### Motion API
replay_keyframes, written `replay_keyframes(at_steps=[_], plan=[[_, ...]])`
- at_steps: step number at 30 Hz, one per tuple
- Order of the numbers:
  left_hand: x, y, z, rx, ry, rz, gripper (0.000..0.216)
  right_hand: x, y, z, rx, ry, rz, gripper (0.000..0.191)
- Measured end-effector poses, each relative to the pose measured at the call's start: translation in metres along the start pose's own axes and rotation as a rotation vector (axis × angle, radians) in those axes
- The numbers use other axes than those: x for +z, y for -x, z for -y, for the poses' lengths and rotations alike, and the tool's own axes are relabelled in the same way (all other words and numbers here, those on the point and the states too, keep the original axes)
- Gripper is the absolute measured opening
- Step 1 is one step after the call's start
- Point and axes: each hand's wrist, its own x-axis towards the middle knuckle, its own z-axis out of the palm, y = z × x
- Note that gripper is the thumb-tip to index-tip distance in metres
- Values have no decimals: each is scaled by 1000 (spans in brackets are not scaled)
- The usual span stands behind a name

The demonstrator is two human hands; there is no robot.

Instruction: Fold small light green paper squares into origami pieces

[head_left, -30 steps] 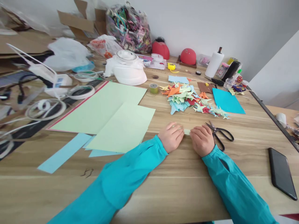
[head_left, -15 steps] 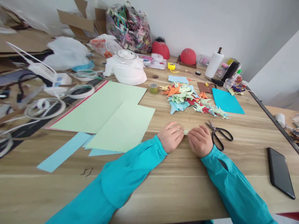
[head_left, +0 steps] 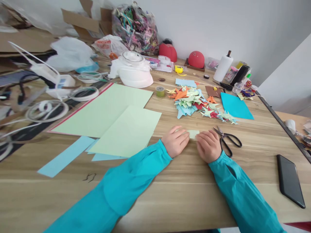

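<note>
Pale green paper, a small piece [head_left: 193, 134] just right of the centre of the frame, shows between the person's two hands on the wood-patterned table [head_left: 189, 194]. At its left end lies the left hand [head_left: 175, 142], fingers together and gently bent; at its right end the right hand [head_left: 209, 146] curls its fingers more tightly, with the black-handled scissors [head_left: 228, 139] just beside it. Thumbs and undersides are hidden, so I cannot tell whether either hand pinches the piece or only presses it down. Such paper should be very light, fairly crisp when flat and stiffer along any fold, but easy to crease in the wrong place or tear under a hard pull. Its face is probably smooth enough to slide on the table, so fingertips are best kept at the two short ends, leaving the middle free. Larger green sheets [head_left: 128, 132], left of centre, and the pile of folded paper shapes [head_left: 191, 100], upper right of centre, look similarly light, the pointed shapes easier to crush.
</note>
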Motion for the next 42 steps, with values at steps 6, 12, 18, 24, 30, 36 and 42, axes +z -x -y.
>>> replay_keyframes(at_steps=[6, 12, 18, 24, 30, 36, 42], plan=[[1, -5, -7, 13, 45, -7, 11, 0, -4, 9, -25, 7, 12, 19], [0, -5, -8, -1, 87, 14, 14, 2, -1, 8, -51, 10, -14, 18], [-2, 5, 8, -32, 57, 38, 14, 0, 2, 2, 0, 52, -32, 19], [-3, 10, 18, -64, 32, 43, 14, 0, 2, 0, 15, 71, -36, 17], [-4, 16, 31, -104, 27, 19, 15, 0, 3, -4, 43, 86, -88, 16], [-9, 6, 16, -137, 49, -5, 14, 1, 3, -1, 12, 68, -51, 17], [-3, -6, -10, -57, 89, 51, 17, 1, 1, 6, -24, 23, -33, 16]])
